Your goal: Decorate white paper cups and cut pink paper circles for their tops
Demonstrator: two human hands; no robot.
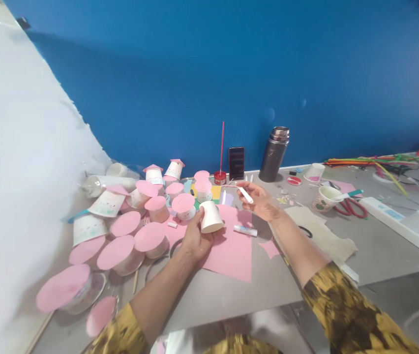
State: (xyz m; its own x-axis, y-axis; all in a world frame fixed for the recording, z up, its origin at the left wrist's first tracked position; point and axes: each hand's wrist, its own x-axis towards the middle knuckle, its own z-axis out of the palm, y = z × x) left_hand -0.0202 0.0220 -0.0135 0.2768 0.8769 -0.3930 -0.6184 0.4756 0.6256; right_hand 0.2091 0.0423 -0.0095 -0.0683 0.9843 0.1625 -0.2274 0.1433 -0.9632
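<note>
My left hand [197, 241] is wrapped round a plain white paper cup [211, 217], which tilts over the pink paper sheet [231, 250]. To its right, my right hand [259, 200] is raised, its fingers closed on a slim white tube [245, 194]. A thin pinkish strip or stick shows by those fingertips; I cannot tell whether it is held. Beneath the hands, a white glue tube with blue print [245, 230] lies on the pink sheet. Left of the cup stand several paper cups topped with pink paper discs [151, 237].
A phone [236, 163] leans on the blue wall beside a dark flask [274, 155] and a red pot [220, 177] with a tall stick. At right are a patterned cup [325, 198], red-handled scissors [351, 208], beige cloth [318, 233] and a white power strip [397, 223].
</note>
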